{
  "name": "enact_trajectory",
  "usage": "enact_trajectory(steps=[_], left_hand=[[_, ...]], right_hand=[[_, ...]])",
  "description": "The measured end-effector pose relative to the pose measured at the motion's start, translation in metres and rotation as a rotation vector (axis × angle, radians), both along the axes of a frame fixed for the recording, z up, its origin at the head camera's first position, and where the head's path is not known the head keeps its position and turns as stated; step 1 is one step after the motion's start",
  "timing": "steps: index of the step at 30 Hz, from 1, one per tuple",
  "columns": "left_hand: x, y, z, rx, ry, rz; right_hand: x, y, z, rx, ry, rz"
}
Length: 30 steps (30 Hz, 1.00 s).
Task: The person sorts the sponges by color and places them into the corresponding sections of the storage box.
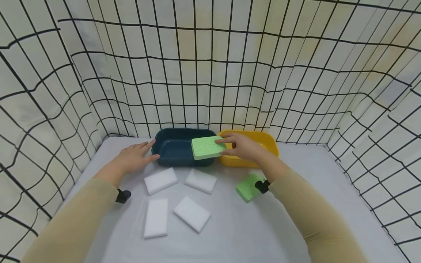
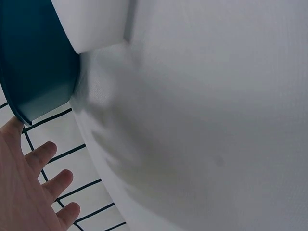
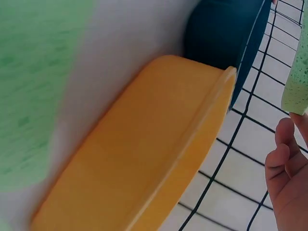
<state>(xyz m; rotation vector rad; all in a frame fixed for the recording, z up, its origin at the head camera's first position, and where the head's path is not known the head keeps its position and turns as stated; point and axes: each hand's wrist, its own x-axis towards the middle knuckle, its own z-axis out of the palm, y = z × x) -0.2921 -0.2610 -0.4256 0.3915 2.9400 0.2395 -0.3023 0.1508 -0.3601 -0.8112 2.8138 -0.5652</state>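
A light green sponge point(image 1: 208, 147) is pinched at its right end by my right hand point(image 1: 241, 147), above the right part of the dark blue basin point(image 1: 174, 160). In the right wrist view the held sponge point(image 3: 297, 77) shows at the right edge, over the fingertips. My left hand point(image 1: 135, 157) touches the left rim of the blue basin with its fingers fairly straight. The left wrist view shows those fingers point(image 2: 57, 185) spread beside the basin wall point(image 2: 38, 72). Right of the blue basin stands a yellow basin point(image 1: 266, 140), partly hidden behind my right hand.
Several white sponges point(image 1: 156, 218) lie on the white tabletop point(image 1: 230, 233) in front of the basins. Another green sponge point(image 1: 249, 188) lies near my right wrist. A black wire grid point(image 1: 212, 84) backed with pale cloth encloses the back and sides.
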Motion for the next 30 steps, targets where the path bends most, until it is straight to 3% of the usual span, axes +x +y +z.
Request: enact_trajectory(steps=[9, 17, 30], left_hand=[[0.001, -0.001, -0.001, 0.000, 0.010, 0.001], [0.003, -0.001, -0.001, 0.011, 0.027, 0.006], [0.004, -0.002, 0.000, 0.024, 0.007, 0.033]], right_hand=[[-0.038, -0.060, -0.004, 0.121, 0.005, 0.055], [-0.062, -0.100, -0.021, 0.184, 0.006, 0.123], [-0.072, -0.145, -0.040, 0.255, -0.072, 0.194]])
